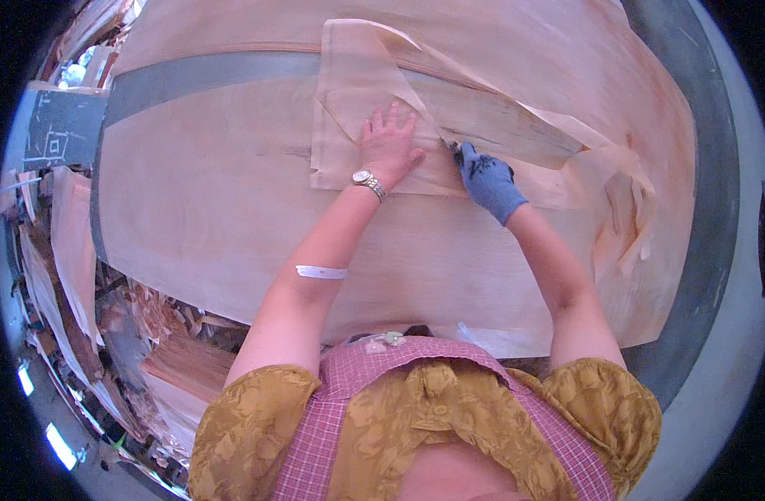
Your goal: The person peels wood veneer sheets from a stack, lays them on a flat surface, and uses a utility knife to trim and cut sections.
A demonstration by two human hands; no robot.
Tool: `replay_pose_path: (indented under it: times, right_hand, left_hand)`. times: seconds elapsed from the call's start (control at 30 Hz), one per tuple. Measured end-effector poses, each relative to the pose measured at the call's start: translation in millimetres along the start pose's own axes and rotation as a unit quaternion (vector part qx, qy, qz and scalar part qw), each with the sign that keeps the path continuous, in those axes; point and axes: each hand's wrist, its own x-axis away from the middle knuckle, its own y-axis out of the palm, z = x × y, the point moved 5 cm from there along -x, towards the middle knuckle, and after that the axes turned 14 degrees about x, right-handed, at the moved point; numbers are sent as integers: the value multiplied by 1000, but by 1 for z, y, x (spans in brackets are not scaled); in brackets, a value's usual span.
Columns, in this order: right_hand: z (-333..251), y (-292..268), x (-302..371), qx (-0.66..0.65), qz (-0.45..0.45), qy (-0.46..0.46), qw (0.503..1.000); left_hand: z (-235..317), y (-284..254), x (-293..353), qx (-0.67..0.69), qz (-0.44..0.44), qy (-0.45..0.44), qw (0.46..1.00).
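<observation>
Here's the left hand, bare, palm down and fingers spread, pressing flat on a pale loose veneer piece and gripping nothing. Over to the right hand, in its blue glove: fingers curled in tight, tips right at the piece's torn-looking edge. Something dark shows there, but whether it's a tool, the glove's own coating or a pinch of veneer, I can't tell.

The piece itself lies on a broad veneer sheet, around the middle of the work surface, well in from the left edge. A thin curling strip arcs along its far side and bends round toward the right edge, where a crumpled end stands up in folds.

And how does this stuff handle? Very light, I'd judge, papery and springy, happy to bend across its face but quick to split along the grain. Smooth too, so it may well skate over the sheet below without a flat palm on it. Best hold: fingers spread wide near the straight left side, where it looks sound. That crumpled end looks the weakest spot; pinch it there and it could easily crack.
</observation>
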Motion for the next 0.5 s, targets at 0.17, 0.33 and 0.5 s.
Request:
replay_pose_path:
  times: [0.17,0.33,0.5]
  right_hand:
    - [59,4,39,126,-52,-10,991]
    - [163,77,94,37,67,-39,996]
    - [183,89,164,25,-40,91,995]
  left_hand:
    - [-13,10,-2,-12,-4,-2,1000]
    - [-3,11,-1,-23,-8,18,1000]
    - [-14,13,0,-49,10,29,998]
